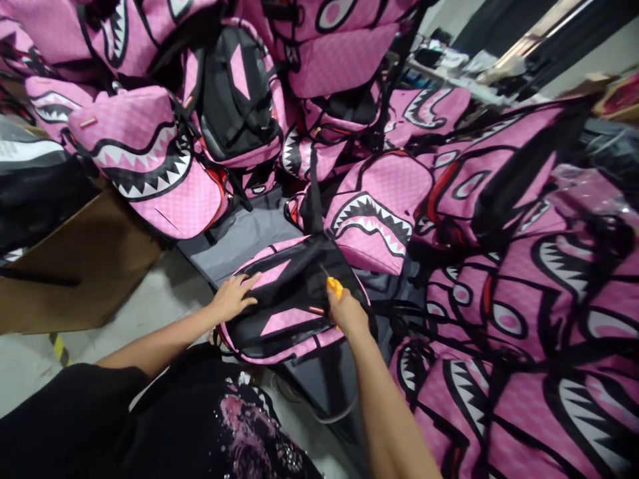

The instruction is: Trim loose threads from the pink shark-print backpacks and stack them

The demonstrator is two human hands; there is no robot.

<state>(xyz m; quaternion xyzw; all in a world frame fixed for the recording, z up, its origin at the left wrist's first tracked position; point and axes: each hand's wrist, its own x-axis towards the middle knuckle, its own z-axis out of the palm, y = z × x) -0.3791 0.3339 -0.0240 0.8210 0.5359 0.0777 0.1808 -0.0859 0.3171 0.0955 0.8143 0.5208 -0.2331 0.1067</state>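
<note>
A pink and black backpack (279, 293) lies on its front before me, its black back panel and straps facing up. My left hand (233, 297) rests on the left end of this backpack, fingers spread and holding nothing. Over the right part of the panel, my right hand (350, 313) is closed around yellow-handled snips (334, 287). Their thin metal tip points up and to the left, close to the black strap; I cannot tell whether it touches. A small red label (316, 310) shows beside the right hand.
Pink backpacks with shark mouths, such as one just beyond (372, 213), are heaped behind and to the right. They lie on a grey-covered surface (234, 229). At left stands a cardboard box (80, 259). A cluttered table (459, 76) is in the far background.
</note>
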